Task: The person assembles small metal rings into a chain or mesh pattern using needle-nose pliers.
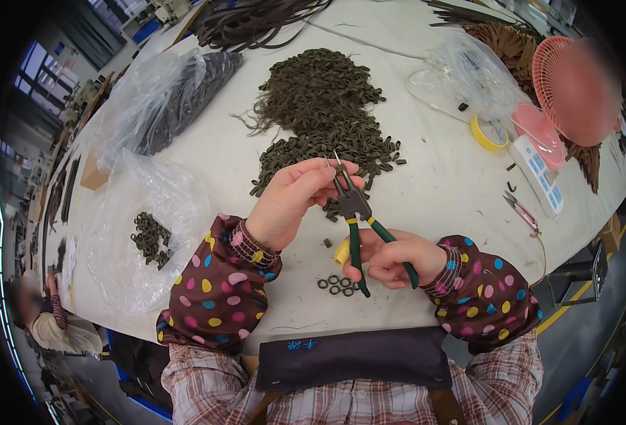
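My right hand (398, 262) is closed round the green handles of a pair of pliers (356, 207), whose slim metal jaws point away from me. Something yellow (342, 251) wraps a finger of that hand. At the jaws, my left hand (295, 198) is pinched closed with its fingertips against the tips; what they hold, if anything, is too small to make out. Beyond both hands spreads a big pile of small dark olive loops (320, 106). Several small dark rings (335, 290) lie on the table just below the pliers, with one loose loop (328, 243) above them.
On the left, a clear plastic bag (115, 241) holds more loops, behind it a bag of dark strips (192, 92). To the right are yellow tape (488, 134), a white scale (537, 173), small snips (520, 210) and a pink basket (550, 67). Another person (54, 322) sits far left.
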Tool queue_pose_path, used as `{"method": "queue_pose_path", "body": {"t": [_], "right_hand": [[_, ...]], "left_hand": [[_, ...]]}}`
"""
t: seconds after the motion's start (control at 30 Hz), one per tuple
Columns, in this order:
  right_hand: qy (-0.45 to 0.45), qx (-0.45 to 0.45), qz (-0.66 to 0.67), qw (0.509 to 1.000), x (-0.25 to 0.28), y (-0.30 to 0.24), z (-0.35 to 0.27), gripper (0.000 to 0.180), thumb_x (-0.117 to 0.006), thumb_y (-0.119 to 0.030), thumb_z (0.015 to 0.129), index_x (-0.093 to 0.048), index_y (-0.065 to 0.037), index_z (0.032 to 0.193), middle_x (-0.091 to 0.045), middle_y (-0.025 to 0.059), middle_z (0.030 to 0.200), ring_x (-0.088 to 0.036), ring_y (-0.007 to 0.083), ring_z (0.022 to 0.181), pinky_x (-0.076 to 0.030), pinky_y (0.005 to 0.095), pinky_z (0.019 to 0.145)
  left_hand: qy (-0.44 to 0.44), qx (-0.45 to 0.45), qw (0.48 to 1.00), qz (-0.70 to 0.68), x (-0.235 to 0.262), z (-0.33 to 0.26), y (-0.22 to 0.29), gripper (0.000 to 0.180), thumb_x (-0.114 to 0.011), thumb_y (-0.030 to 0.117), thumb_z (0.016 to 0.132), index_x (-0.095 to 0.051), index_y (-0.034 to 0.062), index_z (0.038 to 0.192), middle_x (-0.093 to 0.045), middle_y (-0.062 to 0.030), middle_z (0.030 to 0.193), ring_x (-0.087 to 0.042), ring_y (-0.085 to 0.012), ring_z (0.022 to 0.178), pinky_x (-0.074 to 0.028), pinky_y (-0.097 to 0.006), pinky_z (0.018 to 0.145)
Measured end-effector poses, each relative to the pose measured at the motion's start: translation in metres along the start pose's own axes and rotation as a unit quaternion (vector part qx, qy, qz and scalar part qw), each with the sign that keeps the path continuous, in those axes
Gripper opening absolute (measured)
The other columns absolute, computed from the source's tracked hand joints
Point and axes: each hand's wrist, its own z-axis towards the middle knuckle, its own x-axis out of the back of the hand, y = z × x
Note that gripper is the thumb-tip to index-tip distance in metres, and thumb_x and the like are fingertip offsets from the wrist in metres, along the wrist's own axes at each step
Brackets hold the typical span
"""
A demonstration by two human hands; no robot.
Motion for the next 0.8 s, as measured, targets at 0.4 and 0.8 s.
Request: {"method": "queue_pose_path", "body": {"t": [0.4, 0.8], "right_hand": [[0.072, 0.007, -0.06, 0.996, 0.0, -0.001, -0.002, 0.038, -0.046, -0.016, 0.075, -0.046, 0.001, 0.109, -0.053, 0.0035, 0.088, -0.031, 0.0015, 0.042, -0.028, 0.0175, 0.037], [0.037, 0.01, -0.001, 0.999, -0.001, 0.003, 0.003, 0.038, -0.044, -0.015, 0.076, -0.045, 0.001, 0.111, -0.054, 0.0045, 0.089, -0.032, 0.0016, 0.041, -0.029, 0.0171, 0.035]], "left_hand": [[-0.009, -0.011, 0.999, 0.048, 0.003, 0.002, 0.0, 0.035, -0.047, 0.027, 0.089, -0.056, 0.0001, 0.109, -0.064, -0.0089, 0.1, -0.057, -0.0116, 0.09, -0.039, -0.027, 0.081], [0.039, -0.031, 0.998, 0.034, -0.007, -0.001, -0.005, 0.032, -0.046, 0.027, 0.092, -0.057, 0.0023, 0.108, -0.064, -0.0063, 0.097, -0.054, -0.0062, 0.083, -0.038, -0.021, 0.074]]}}
